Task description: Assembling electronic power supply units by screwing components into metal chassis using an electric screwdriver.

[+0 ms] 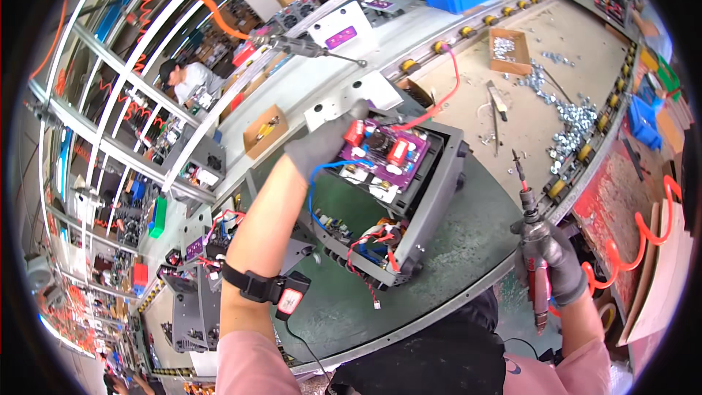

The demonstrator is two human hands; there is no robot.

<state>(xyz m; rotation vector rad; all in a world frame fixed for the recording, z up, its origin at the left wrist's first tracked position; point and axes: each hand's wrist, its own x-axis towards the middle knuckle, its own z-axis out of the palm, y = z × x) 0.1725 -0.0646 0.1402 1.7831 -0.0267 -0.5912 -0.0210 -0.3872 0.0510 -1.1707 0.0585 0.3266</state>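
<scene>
A dark grey open-topped metal case (pixel 431 212) stands on the green work surface before me. At its far end sits a purple circuit board (pixel 387 153) with red and white parts, tilted, with a blue wire and a red-pink wire running from it. My left hand (pixel 322 145), in a grey glove, is closed on the board's left far edge; its fingertips are partly hidden. Away to the right, my gloved right hand (pixel 554 252) grips a red and dark power screwdriver (pixel 540 278), its long bit pointing up and away. Loose red and white wires (pixel 373 249) lie in the case's near end.
Loose screws (pixel 574 128) lie scattered on the beige board at right, near a cardboard tray of screws (pixel 510 51). A knife-like tool (pixel 497 101) lies there too. Another driver (pixel 300 45) hangs overhead on an orange hose. A red coiled hose (pixel 636 230) hangs at right.
</scene>
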